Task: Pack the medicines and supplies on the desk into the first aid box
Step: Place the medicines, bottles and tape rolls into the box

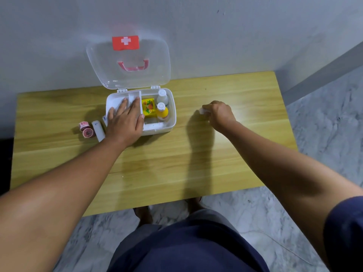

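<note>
The white first aid box (169, 122) stands open at the back of the desk, its clear lid (127, 61) leaning against the wall. Inside lie a yellow carton (148, 107), a clear bottle (162, 97) and an orange bottle (162, 112). My left hand (125, 120) rests flat, fingers straight, on the white inner tray (133, 95) in the box's left half. To the right of the box, my right hand (220, 114) pinches a small white item (202, 110) at the desk surface. Left of the box lie two small red jars (86, 129) and a white flat case (98, 130).
The wooden desk (157, 163) stands against a grey wall. Its front edge is near my legs, its right edge drops to a marbled floor (324, 124). A partly hidden white packet (104, 119) pokes out beside my left hand.
</note>
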